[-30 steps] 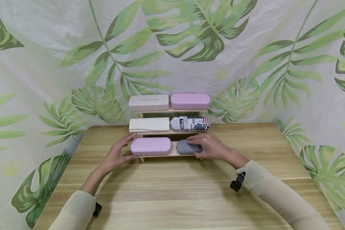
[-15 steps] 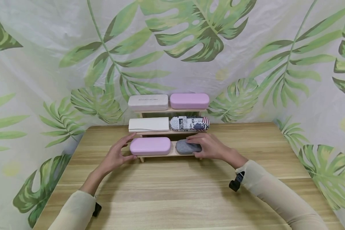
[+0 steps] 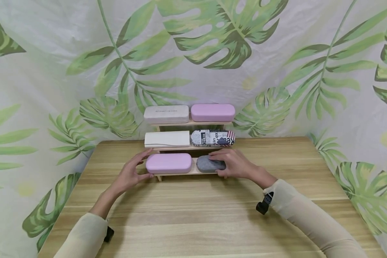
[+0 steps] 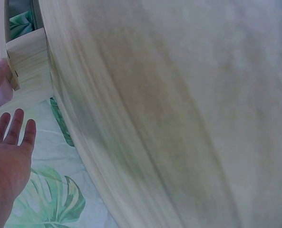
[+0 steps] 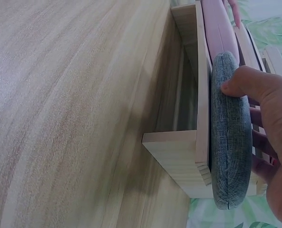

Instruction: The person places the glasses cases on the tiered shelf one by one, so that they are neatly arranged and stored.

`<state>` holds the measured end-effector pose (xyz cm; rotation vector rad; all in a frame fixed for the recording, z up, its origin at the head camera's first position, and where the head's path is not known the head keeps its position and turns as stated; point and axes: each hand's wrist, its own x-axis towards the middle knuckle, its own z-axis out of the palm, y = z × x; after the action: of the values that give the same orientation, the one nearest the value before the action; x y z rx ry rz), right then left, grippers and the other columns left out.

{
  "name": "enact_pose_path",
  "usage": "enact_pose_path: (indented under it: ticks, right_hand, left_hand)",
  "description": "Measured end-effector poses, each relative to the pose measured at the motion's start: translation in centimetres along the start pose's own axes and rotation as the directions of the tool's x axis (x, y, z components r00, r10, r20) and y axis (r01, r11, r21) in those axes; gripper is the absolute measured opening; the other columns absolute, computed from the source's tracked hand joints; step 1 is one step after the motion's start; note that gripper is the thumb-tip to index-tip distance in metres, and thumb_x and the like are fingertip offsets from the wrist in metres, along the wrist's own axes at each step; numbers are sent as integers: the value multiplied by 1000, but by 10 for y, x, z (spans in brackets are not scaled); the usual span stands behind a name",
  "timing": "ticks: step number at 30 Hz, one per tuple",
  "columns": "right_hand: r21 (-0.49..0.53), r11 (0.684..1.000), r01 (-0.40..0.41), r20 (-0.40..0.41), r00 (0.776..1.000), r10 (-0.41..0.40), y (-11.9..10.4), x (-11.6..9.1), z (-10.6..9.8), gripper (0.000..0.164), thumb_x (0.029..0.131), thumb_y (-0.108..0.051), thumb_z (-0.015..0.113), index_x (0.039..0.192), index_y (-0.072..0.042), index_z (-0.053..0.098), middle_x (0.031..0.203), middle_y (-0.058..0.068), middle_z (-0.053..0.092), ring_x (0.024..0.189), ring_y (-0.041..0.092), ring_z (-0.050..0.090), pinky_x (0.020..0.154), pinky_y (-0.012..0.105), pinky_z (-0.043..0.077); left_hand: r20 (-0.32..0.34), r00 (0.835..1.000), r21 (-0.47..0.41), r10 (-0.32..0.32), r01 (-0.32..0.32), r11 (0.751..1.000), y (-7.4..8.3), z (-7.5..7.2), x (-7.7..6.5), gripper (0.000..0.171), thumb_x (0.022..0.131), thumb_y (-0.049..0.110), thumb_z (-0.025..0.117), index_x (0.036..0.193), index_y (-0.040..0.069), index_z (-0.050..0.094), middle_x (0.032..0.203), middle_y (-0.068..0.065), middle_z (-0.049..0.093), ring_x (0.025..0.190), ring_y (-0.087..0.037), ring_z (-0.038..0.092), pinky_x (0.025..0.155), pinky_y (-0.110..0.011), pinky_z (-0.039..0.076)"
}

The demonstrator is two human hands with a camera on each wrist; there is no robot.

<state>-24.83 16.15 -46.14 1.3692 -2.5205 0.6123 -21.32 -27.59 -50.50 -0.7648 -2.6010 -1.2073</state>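
Observation:
My right hand point(image 3: 233, 163) grips the right end of a grey fabric glasses case point(image 3: 209, 164) on the lowest tier of a wooden three-tier rack point(image 3: 194, 171). In the right wrist view the thumb point(image 5: 231, 89) presses the near side of the case, and the other fingers lie behind it. A glossy pink glasses case point(image 3: 168, 163) sits at the left on the same tier. Around its left end my left hand point(image 3: 130, 173) is spread, thumb tip at the tier's front corner. In the left wrist view the other fingers point(image 4: 13, 130) are straight.
On the middle tier lie a cream folded-flap case point(image 3: 167, 139) and a newsprint-patterned case point(image 3: 213, 138). A pale grey lettered case point(image 3: 166, 114) and another pink case point(image 3: 213, 113) occupy the top. Behind the wooden table point(image 3: 180, 222) hangs a leaf-print cloth point(image 3: 213, 82).
The grey case has shifted very slightly left along the lowest tier with my right hand. My left hand has stayed in place.

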Motion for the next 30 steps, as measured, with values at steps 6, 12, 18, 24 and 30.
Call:
enact_pose_path:
  ticks: [6, 12, 18, 24, 30]
  right_hand:
    - [-1, 1000, 14, -9, 1000, -14, -1, -1, 0, 51, 78, -20, 86, 126, -7, 78, 131, 9, 75, 118, 32, 71, 91, 46, 62]
    - [11, 1000, 12, -5, 1000, -12, -1, -3, -1, 51, 80, -21, 88, 127, -6, 77, 134, 10, 73, 122, 33, 69, 98, 48, 60]
    - [-8, 999, 36, -39, 999, -37, -1, -8, -5, 50, 79, -24, 91, 124, -6, 78, 133, 10, 73, 121, 32, 69, 97, 48, 60]
    - [-47, 997, 65, -86, 994, -69, 2, -21, -18, 47, 78, -23, 93, 120, -6, 80, 130, 11, 74, 117, 31, 72, 97, 47, 60]
    - [-64, 997, 34, -119, 992, -41, 15, -44, -33, 47, 78, -20, 92, 120, -6, 79, 130, 13, 75, 114, 33, 73, 88, 46, 63]
  left_hand:
    - [-5, 1000, 1, 7, -7, 1000, -1, 1, 0, 105, 71, -9, 94, 161, 9, 43, 157, -23, 51, 134, -48, 56, 102, -64, 52]
    - [-5, 1000, -3, 7, -7, 1000, -1, 1, -2, 105, 72, -10, 94, 161, 10, 43, 157, -22, 50, 135, -46, 56, 103, -63, 52]
    - [-8, 1000, 5, 8, -8, 1000, -1, 1, -3, 106, 71, -9, 94, 162, 11, 43, 157, -22, 51, 135, -45, 56, 103, -63, 52]
    - [-11, 1000, 10, 5, -5, 1000, 0, 1, -4, 105, 71, -9, 94, 161, 10, 44, 157, -22, 51, 134, -46, 57, 103, -63, 52]
    - [-20, 1000, 16, 7, -6, 1000, 4, -3, -6, 102, 72, -6, 95, 160, 8, 45, 157, -21, 51, 133, -46, 57, 102, -65, 51]
